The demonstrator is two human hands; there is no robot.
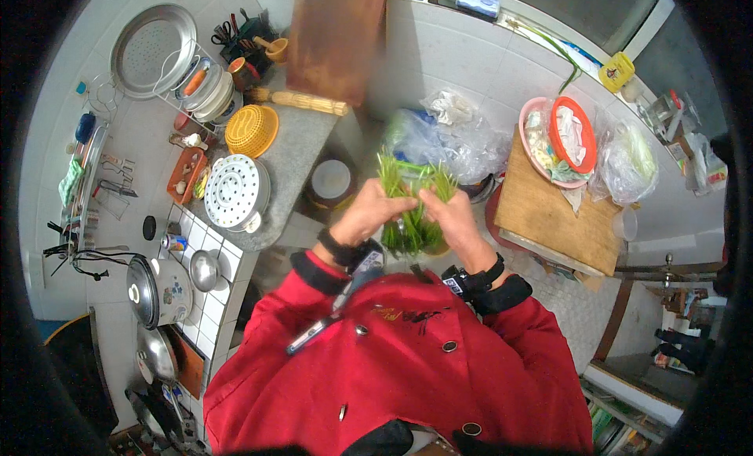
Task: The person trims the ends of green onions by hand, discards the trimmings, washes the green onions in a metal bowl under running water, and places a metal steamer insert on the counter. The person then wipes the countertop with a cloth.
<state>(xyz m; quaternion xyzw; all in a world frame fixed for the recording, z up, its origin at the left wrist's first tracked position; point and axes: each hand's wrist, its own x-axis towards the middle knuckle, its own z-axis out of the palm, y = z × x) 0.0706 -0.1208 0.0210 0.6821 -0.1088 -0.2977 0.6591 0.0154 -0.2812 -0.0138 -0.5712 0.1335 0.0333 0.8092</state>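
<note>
My left hand (370, 212) grips one side of a bunch of long, thin green leafy vegetables (412, 235). On the other side, my right hand (456, 217) has its fingers closed around the same bunch. The two fists are close together in front of my chest, thumbs pointing inward. Leaf ends stick up above both fists, and more greens hang between and below them. Just beyond the hands lie crumpled clear plastic bags (465, 147). What is directly under the greens is mostly hidden.
At left, a grey counter (306, 144) bears a white perforated steamer (235, 188) and a yellow plastic basket (253, 129). A lidded pot (170, 294) stands on white tiles. At right, a wooden table (541, 212) holds a pink basin (529, 111) and an orange basket (556, 132).
</note>
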